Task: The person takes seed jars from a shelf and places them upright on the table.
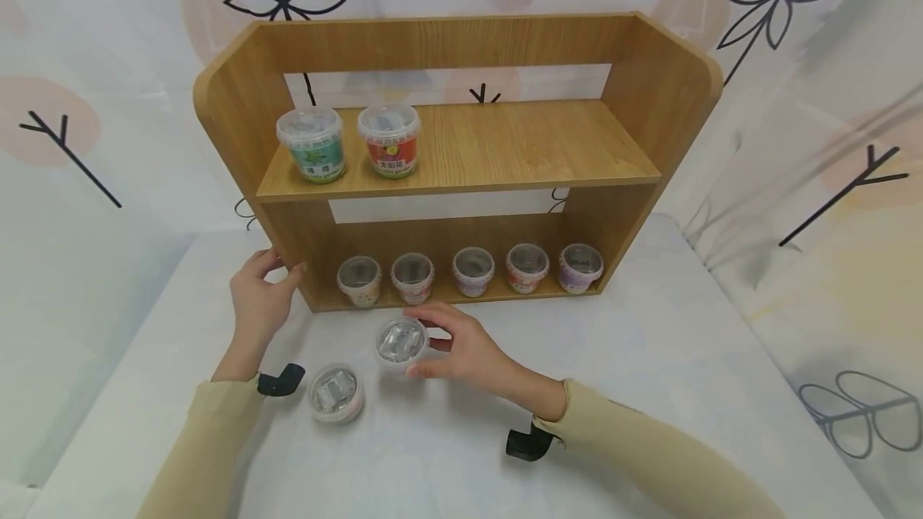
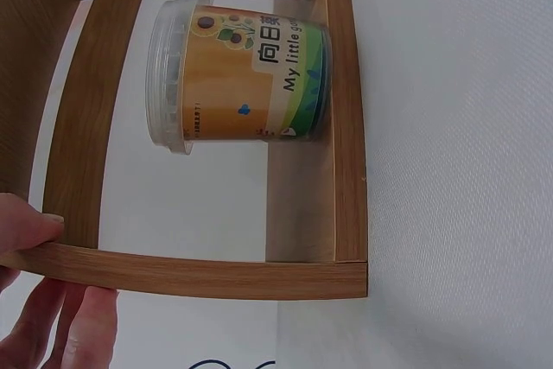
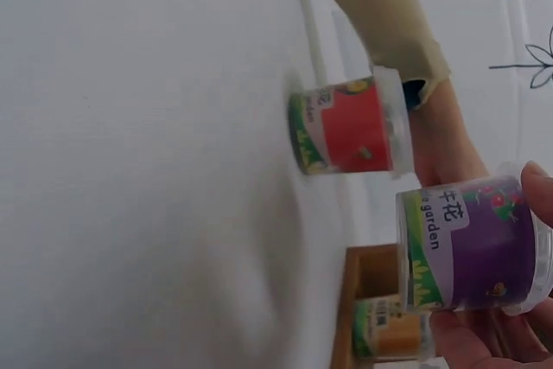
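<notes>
My right hand (image 1: 427, 345) grips a small purple-labelled cup (image 1: 400, 342) with a clear lid, just in front of the wooden shelf (image 1: 461, 158). The right wrist view shows its fingers (image 3: 537, 192) round that purple cup (image 3: 471, 248). A red-labelled cup (image 1: 336, 393) stands on the table to its left, also seen as the red cup (image 3: 350, 127) in the right wrist view. My left hand (image 1: 277, 272) holds the shelf's left side panel near its foot. Thumb and fingers (image 2: 73, 326) pinch the panel's edge (image 2: 190, 274); beyond it an orange cup (image 2: 238, 75) stands on the lower shelf.
Several lidded cups (image 1: 472, 271) line the lower shelf. Two bigger cups, green (image 1: 311, 144) and red (image 1: 389, 140), stand at the left of the upper shelf. The white table (image 1: 649, 359) is hemmed by patterned curtain walls (image 1: 829, 142).
</notes>
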Demonstrator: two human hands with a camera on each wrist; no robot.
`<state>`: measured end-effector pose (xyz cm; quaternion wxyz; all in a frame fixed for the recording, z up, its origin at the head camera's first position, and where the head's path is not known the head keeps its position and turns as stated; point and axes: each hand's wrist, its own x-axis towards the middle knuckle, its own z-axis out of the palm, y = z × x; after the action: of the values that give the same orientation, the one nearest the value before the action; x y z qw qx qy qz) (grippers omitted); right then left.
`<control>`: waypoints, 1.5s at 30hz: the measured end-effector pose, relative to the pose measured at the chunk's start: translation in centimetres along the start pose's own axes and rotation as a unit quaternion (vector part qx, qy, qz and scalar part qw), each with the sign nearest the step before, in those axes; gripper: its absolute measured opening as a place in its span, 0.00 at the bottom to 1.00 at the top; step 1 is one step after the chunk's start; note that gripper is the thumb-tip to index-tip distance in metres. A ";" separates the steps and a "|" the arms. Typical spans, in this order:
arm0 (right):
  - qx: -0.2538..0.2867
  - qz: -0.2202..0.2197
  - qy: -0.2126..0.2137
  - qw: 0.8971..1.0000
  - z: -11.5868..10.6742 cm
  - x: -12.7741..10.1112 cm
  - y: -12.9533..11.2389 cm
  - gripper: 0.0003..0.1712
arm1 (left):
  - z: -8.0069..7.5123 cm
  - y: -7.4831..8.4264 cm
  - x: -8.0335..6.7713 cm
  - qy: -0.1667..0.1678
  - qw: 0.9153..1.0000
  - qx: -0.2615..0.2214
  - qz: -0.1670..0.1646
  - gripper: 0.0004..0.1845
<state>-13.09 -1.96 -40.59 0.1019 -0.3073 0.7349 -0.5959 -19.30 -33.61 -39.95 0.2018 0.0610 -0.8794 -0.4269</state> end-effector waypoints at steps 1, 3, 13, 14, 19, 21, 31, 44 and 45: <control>-0.005 0.002 -0.001 1.000 0.2 -0.1 0.3 0.43 | 0.0 0.0 0.0 0.000 1.000 0.000 0.002 0.22; -0.010 0.004 -0.005 1.000 0.7 -0.3 0.7 0.43 | 0.0 0.0 0.0 0.001 1.000 0.000 0.003 0.22; -0.019 0.025 -0.040 0.999 2.4 -1.1 2.5 0.42 | 0.0 0.0 -0.1 0.002 1.000 -0.004 -0.006 0.23; -0.021 0.027 -0.042 0.999 2.5 -1.1 2.6 0.41 | 0.0 0.0 -0.2 0.002 1.000 -0.004 -0.007 0.24; -0.010 0.029 -0.049 0.998 3.1 -1.4 3.0 0.41 | -0.1 0.0 -0.4 0.001 1.000 -0.003 -0.011 0.24; -0.005 0.023 -0.047 0.999 3.2 -1.4 3.1 0.41 | -0.2 0.0 -0.4 0.000 1.000 -0.002 -0.013 0.25; -0.022 -0.010 -0.053 0.998 3.4 -1.6 3.4 0.43 | 0.0 -0.1 -0.4 0.001 1.000 -0.002 -0.011 0.24; -0.031 -0.015 -0.063 0.997 2.7 -1.6 3.3 0.46 | 0.1 -0.1 -0.2 0.005 1.000 -0.008 -0.012 0.24; -0.028 -0.015 -0.062 0.998 2.5 -1.5 3.2 0.46 | 0.1 -0.1 -0.2 0.005 1.000 -0.007 -0.012 0.24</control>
<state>-11.64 -2.76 -44.57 0.1295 -0.3571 0.7387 -0.5568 -19.15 -33.50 -40.14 0.2019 0.0724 -0.8743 -0.4355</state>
